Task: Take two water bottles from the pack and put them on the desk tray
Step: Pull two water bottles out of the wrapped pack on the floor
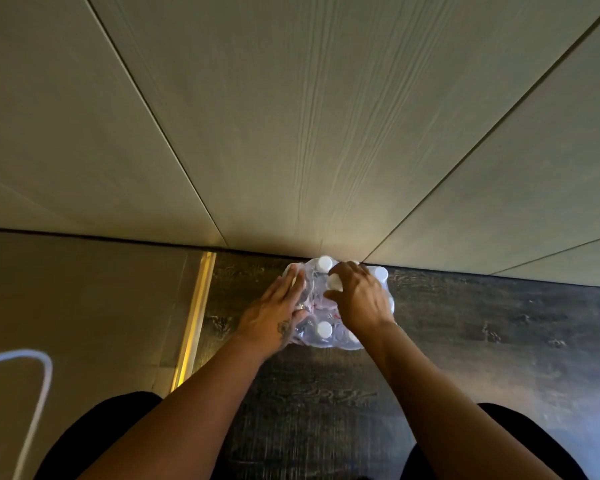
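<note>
Now L hand [280, 305] flat on pack [321, 308] (floor), R hand [357, 299] fingers pinching wrap.

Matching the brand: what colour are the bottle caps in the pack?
White, clearest in the head view: bottle caps showing through the pack's clear wrap.
</note>
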